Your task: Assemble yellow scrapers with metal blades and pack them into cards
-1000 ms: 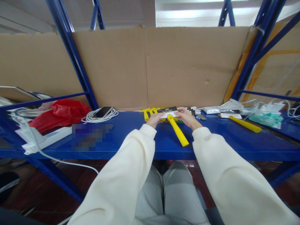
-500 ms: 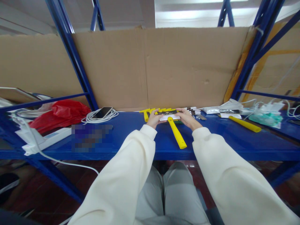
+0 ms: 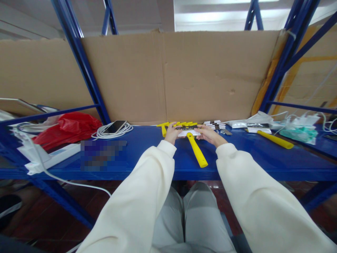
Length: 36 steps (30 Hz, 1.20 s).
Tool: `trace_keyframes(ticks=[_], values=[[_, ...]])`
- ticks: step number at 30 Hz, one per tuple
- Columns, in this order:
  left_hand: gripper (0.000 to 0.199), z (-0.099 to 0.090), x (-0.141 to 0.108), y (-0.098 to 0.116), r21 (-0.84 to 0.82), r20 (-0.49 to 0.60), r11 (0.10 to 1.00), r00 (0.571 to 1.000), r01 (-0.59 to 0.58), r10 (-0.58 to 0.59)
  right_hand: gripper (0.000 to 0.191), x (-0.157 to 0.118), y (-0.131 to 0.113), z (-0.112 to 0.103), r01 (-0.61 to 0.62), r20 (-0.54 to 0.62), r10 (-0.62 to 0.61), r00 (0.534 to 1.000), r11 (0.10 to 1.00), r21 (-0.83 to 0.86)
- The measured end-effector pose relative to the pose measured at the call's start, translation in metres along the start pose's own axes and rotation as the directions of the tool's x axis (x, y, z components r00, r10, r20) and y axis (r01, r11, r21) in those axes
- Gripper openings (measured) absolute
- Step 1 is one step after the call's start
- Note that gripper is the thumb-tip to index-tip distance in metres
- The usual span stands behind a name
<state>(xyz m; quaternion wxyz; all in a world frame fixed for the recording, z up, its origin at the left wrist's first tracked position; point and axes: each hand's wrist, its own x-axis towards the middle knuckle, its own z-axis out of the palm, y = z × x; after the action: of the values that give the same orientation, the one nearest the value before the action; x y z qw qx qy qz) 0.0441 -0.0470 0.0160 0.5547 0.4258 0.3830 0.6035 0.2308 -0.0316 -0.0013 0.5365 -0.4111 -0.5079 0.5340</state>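
Observation:
Between my two hands is a scraper with a long yellow handle (image 3: 197,151), its handle pointing towards me over the shelf. A black-and-white card sleeve (image 3: 187,132) covers its wide head. My left hand (image 3: 171,134) is closed on the left end of the sleeved head. At the other end, my right hand (image 3: 209,134) grips it, fingers bent around the edge. Just behind my hands lies a row of more yellow scrapers (image 3: 185,123), partly hidden. A stack of black-and-white sleeves (image 3: 214,123) sits beyond my right hand.
Another sleeved scraper (image 3: 275,139) lies to the right, near a green-and-white plastic bag (image 3: 298,133). On the left are a phone (image 3: 116,127) on a coiled white cable (image 3: 112,135), a red bag (image 3: 71,126) and a white power strip (image 3: 61,154). Cardboard (image 3: 168,77) stands behind the blue shelf (image 3: 147,154).
The scraper has shifted slightly to the left, its handle swinging a little with it. My right hand's fingers have moved slightly along the sleeve; my left hand stays nearly in place.

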Motion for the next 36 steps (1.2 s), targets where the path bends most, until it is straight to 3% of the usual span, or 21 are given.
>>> trace_keyframes(ticks=[3, 9, 16, 24, 30, 36], values=[[0.066, 0.000, 0.000, 0.001, -0.008, 0.003, 1.000, 1.000, -0.004, 0.004, 0.035, 0.000, 0.000, 0.001, 0.015, -0.004, -0.015, 1.000, 1.000, -0.011], [0.076, 0.000, 0.000, 0.003, -0.033, 0.044, 0.999, 0.999, 0.018, -0.017, 0.029, -0.003, -0.005, 0.004, 0.065, -0.120, -0.062, 0.991, 0.998, 0.025], [0.083, -0.005, 0.000, 0.002, 0.029, 0.295, 0.995, 0.951, 0.090, -0.095, 0.021, -0.010, -0.012, 0.012, 0.110, -0.271, -0.097, 0.958, 0.993, 0.036], [0.063, -0.007, 0.007, -0.002, 0.082, 0.416, 0.990, 0.898, 0.115, -0.139, 0.021, -0.010, -0.013, 0.013, 0.099, -0.242, -0.083, 0.967, 0.993, 0.056], [0.059, -0.006, 0.009, -0.005, 0.016, 0.426, 0.989, 0.894, 0.145, -0.138, 0.023, -0.007, -0.010, 0.011, 0.094, -0.197, -0.081, 0.977, 0.994, 0.054], [0.073, -0.001, 0.002, 0.001, -0.027, 0.345, 0.987, 0.928, 0.160, -0.141, 0.030, -0.001, -0.006, 0.011, 0.119, -0.269, -0.102, 0.958, 0.992, 0.048]])
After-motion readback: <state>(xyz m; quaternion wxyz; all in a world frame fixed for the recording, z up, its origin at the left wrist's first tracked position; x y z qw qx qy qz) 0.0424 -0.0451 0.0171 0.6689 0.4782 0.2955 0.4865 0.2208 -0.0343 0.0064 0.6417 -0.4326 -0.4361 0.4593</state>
